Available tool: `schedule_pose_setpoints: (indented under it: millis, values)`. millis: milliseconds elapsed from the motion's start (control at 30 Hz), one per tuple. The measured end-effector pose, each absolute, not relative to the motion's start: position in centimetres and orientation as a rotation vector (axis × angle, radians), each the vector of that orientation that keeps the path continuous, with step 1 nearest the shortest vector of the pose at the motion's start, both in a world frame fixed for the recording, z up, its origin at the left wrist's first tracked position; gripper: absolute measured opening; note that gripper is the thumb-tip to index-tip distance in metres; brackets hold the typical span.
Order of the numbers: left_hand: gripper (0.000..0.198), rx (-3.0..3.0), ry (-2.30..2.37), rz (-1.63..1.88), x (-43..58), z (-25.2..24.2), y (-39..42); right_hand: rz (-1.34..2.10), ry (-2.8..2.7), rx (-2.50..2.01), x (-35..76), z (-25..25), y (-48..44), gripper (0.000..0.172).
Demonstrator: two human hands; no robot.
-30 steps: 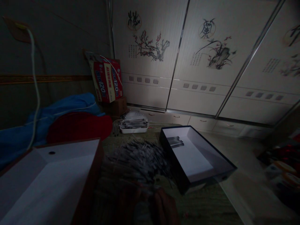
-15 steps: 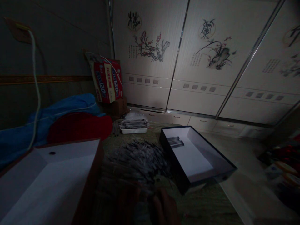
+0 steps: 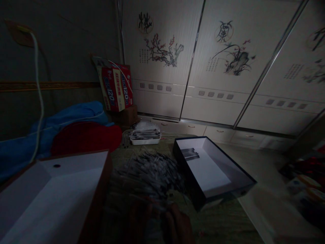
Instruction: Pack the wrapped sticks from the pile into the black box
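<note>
Deep shadow covers both hands at the bottom middle. My left hand [image 3: 139, 214] is closed, its fingertips around what looks like a thin pen-like stick. Close beside it, my right hand [image 3: 178, 222] has its fingers curled together; what they hold is too dark to make out. Just beyond the hands lies a loose pile of thin pen-like sticks [image 3: 154, 171], clear and dark, on the table [image 3: 215, 223]. To the right, a dark-edged box [image 3: 213, 174] with a white inside holds a short row of similar sticks [image 3: 190, 154] at its far left.
A larger white-lined box [image 3: 63, 189] with brown sides stands at the left. Behind the pile is a white tray [image 3: 145, 141] heaped with sticks. Blue cloth [image 3: 73, 113], a red cushion-like thing [image 3: 86, 139] and a red carton [image 3: 116, 88] sit farther back, before sliding panels [image 3: 157, 101].
Both hands stay in nearly the same place, with only a slight shift of the fingers. Boxes, tray and pile look unchanged.
</note>
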State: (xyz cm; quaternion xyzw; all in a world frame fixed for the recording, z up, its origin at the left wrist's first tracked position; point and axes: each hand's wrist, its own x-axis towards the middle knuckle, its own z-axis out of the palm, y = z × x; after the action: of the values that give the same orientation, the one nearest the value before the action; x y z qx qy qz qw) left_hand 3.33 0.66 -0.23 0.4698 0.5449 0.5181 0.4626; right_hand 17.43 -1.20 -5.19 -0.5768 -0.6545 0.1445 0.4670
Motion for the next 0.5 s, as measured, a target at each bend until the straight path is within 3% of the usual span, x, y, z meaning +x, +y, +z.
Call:
schedule_pose_setpoints:
  millis: [300, 500]
  values:
    - [0.022, 1.164, 1.408, 1.226, 2.7, -2.0, 0.9, 0.281, -1.551, -1.496, 17.5, -5.5, -1.8, 0.044]
    - [0.031, 1.175, 1.391, 1.252, 2.9, -2.6, 1.5, 0.291, -1.577, -1.424, 17.3, -5.4, -1.6, 0.047]
